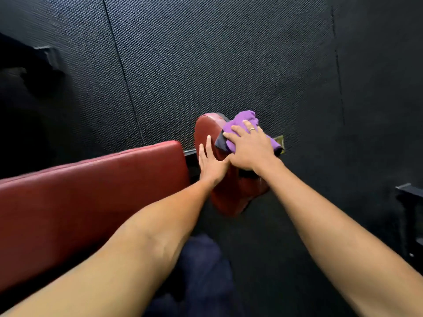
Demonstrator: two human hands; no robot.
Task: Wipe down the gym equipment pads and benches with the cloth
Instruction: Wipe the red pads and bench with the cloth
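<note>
- Mats (229, 53): dark textured rubber flooring fills most of my view, with seams running up it. Nothing there concerns the job.
- Bench (91, 191): the long red pad comes in from the left edge and ends just beside the seat, with a narrow dark gap between them. I can't judge from here whether it has been wiped.
- Seat (203, 133): the smaller red pad, tilted, sits at the bench's end in mid-view. This is the pad being worked, so I put us in the wiping step, on one pad of several.
- Right hand (249, 149): it lies on top of the cloth with fingers spread and nearly straight, pressing it onto the seat's right side rather than clutching it. The thumb is hidden from me.
- Left hand (210, 163): flat on the seat's left face, fingers straight, holding nothing. I take it as bracing the pad.
- Cloth (242, 120): purple and bunched, with a dark fold at its near-left corner. It rests on the seat's upper right under the right hand, partly spilling past the far edge.
- Ring (251, 129): a band on one right-hand finger.
- Next, as I judge it: draw the cloth across the seat toward the left hand, which must lift clear so the patch beneath it gets covered. Firm, even pressure should stop the bunched cloth rolling. After that, shift onto the bench.
</note>
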